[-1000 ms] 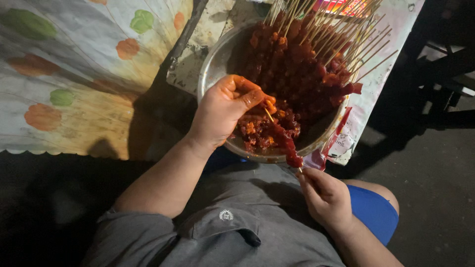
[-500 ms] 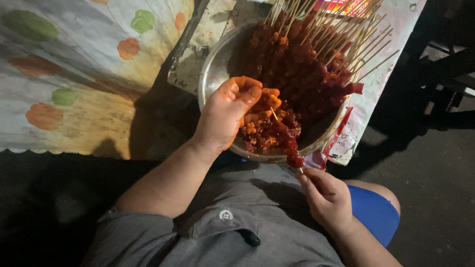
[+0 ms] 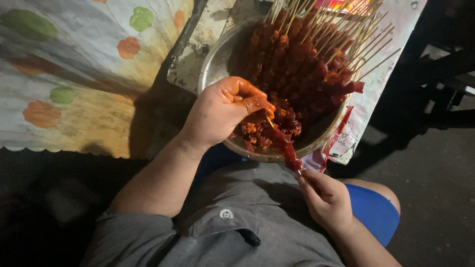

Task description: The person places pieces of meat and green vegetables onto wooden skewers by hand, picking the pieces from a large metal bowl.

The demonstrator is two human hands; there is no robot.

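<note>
Your right hand (image 3: 326, 198) pinches the skewer (image 3: 284, 146); left hand (image 3: 222, 111) presses meat at its twelve-o'clock tip—slick fingers risk a puncture.

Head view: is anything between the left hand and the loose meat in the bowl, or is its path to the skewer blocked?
Nothing visible. The left hand is already at the loose meat inside the metal bowl, beside the tip of the skewer held by the right hand.
</note>
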